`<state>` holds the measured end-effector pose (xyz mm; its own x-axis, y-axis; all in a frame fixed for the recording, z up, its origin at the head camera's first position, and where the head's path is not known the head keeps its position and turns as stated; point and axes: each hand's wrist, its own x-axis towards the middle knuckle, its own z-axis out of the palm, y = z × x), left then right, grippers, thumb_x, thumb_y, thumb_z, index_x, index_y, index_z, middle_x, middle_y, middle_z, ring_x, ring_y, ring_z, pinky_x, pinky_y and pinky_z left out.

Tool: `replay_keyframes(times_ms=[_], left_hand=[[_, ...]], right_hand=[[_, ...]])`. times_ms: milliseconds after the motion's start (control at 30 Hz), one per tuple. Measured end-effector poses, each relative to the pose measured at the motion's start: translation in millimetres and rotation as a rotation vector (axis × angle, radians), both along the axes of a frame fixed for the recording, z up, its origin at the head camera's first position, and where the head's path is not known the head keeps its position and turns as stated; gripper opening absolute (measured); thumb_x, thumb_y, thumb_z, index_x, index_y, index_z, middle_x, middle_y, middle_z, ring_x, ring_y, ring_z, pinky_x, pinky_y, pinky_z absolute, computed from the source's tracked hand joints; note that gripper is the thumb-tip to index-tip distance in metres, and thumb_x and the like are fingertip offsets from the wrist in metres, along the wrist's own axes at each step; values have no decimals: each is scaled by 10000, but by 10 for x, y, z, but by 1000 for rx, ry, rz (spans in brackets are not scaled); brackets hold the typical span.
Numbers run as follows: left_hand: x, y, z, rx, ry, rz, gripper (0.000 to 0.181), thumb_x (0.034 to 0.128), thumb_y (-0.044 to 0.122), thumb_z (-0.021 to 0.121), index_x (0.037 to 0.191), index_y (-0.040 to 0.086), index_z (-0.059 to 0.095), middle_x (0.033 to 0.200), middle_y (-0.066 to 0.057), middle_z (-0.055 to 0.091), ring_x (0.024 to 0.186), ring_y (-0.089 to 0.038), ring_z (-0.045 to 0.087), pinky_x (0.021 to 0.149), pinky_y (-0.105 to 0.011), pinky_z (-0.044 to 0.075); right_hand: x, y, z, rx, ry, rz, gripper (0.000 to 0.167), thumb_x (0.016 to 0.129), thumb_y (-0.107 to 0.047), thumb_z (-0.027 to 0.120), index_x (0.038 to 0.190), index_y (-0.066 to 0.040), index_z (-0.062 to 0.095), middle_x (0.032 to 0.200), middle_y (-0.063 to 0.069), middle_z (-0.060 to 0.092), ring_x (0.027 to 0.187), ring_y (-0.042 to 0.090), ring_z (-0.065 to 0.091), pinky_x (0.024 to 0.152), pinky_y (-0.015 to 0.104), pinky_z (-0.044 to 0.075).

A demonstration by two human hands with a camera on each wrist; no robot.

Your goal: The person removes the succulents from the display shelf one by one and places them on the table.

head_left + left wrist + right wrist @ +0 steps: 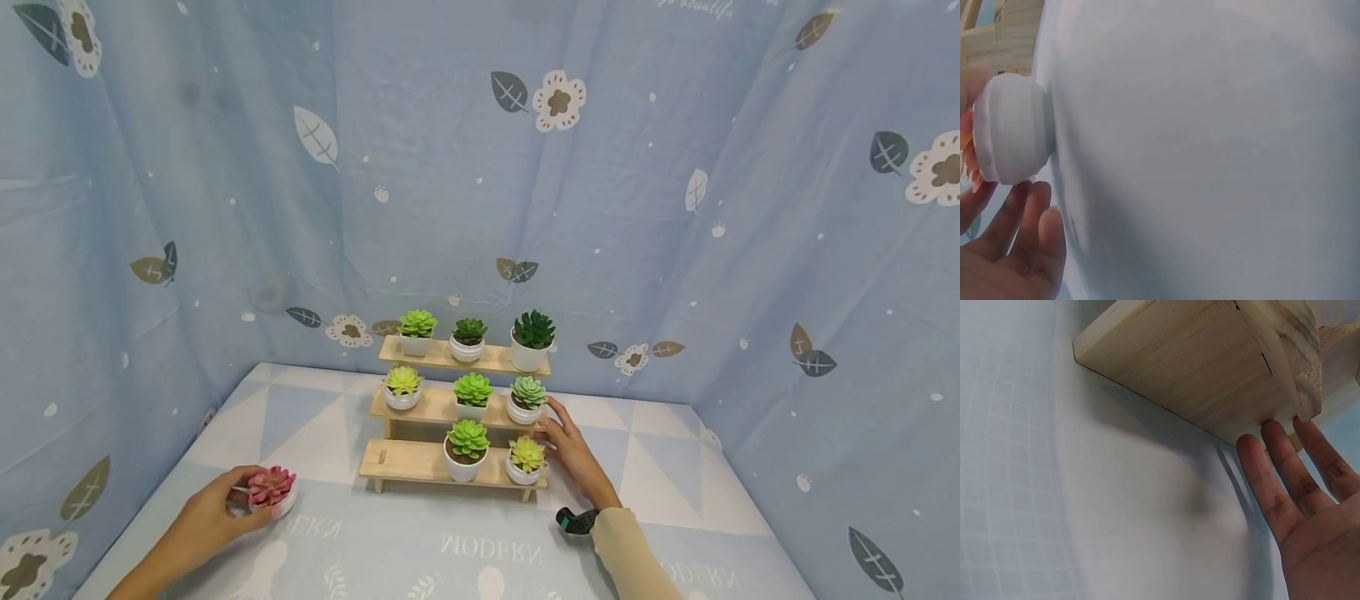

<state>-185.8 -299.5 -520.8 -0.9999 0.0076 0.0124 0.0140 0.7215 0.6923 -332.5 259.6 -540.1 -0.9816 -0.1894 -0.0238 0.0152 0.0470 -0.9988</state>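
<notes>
On the left, the left hand (213,512) curls round the pink plant (272,486) down at the worktop (315,446), the one plant that seems left to do; its leaves point up, and it is so round that I see no long way. In the middle, the wooden stand (412,462) runs long from left to right, with eight green plants (472,389) on it: three on top, three halfway, two at the bottom. On the right, the right hand (572,452) has its fingers spread and seems to touch the stand's end.
</notes>
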Motion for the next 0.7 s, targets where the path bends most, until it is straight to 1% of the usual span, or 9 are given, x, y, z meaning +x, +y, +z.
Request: replay_keyframes(times_ms=[67,133,267,367,567,700], left_hand=[[7,2,18,-11,6,-4,865,804,516,862,1424,18,522,1225,-138,639,993,-233,616,655,-310,499],[16,8,43,-20,32,-13,878,790,517,872,1430,30,519,1250,-154,634,1008,-251,616,669,-330,494],[21,23,101,-35,137,-38,821,801,481,875,1412,48,541,1251,-144,648,1012,-278,638,722,-393,528],[8,46,156,-45,192,-38,755,830,465,859,1393,63,559,1218,-115,666,1020,-290,647,750,-410,538],[-46,147,286,-57,228,-23,710,854,503,826,1368,79,584,1227,-140,671,1097,-317,619,794,-356,524],[-84,232,360,-45,250,-23,661,872,497,812,1352,94,603,1208,-129,676,1089,-312,619,795,-327,527]], right_hand=[[0,0,-1,-2,3,3,720,1012,-529,601,1617,-321,271,1479,160,514,1200,269,595,945,425,495],[1,-1,2,-6,2,5,715,1015,-522,600,1617,-318,271,1476,156,516,1198,266,596,941,424,498],[12,-6,16,-10,-2,3,707,1017,-523,599,1616,-328,277,1480,148,518,1204,261,599,945,420,498],[20,-6,23,-4,4,8,708,1028,-514,583,1624,-314,259,1486,169,508,1210,265,597,960,430,490],[25,7,40,11,3,21,695,1039,-502,569,1626,-312,247,1503,175,482,1208,270,593,973,442,485],[11,18,45,28,8,27,688,1047,-492,562,1625,-296,244,1510,184,477,1208,274,592,957,429,493]])
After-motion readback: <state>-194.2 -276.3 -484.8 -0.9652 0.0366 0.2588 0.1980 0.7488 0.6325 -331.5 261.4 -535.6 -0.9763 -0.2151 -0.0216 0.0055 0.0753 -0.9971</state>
